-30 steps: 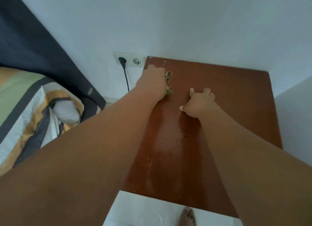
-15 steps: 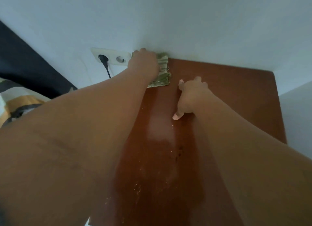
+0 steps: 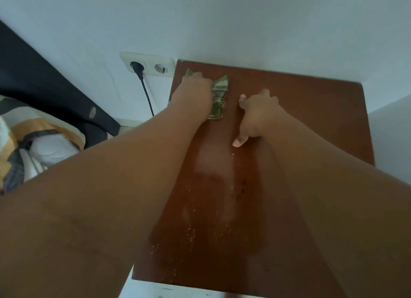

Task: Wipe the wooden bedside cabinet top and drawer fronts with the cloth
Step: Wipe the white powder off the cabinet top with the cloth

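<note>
- A bed (image 3: 33,146) lay at the left edge of the frame, beside a dark panel (image 3: 44,93).
- A socket (image 3: 148,64) with a plugged cable (image 3: 146,95) sat on the wall at upper left, just beside the cabinet top (image 3: 311,120).
- The left hand (image 3: 193,95) pressed flat on the green cloth (image 3: 219,100) at the top's upper-left corner, near the wall; whether its fingers gripped the cloth could not be told.
- The right hand (image 3: 255,115) rested on the wood just right of the cloth, fingers loosely curled, grasping nothing.
- Judged progress: early. Pale specks and a dull smear remained at centre and lower frame.
- The top's right side looked untouched; the drawer fronts were out of view and presumably still to do.
</note>
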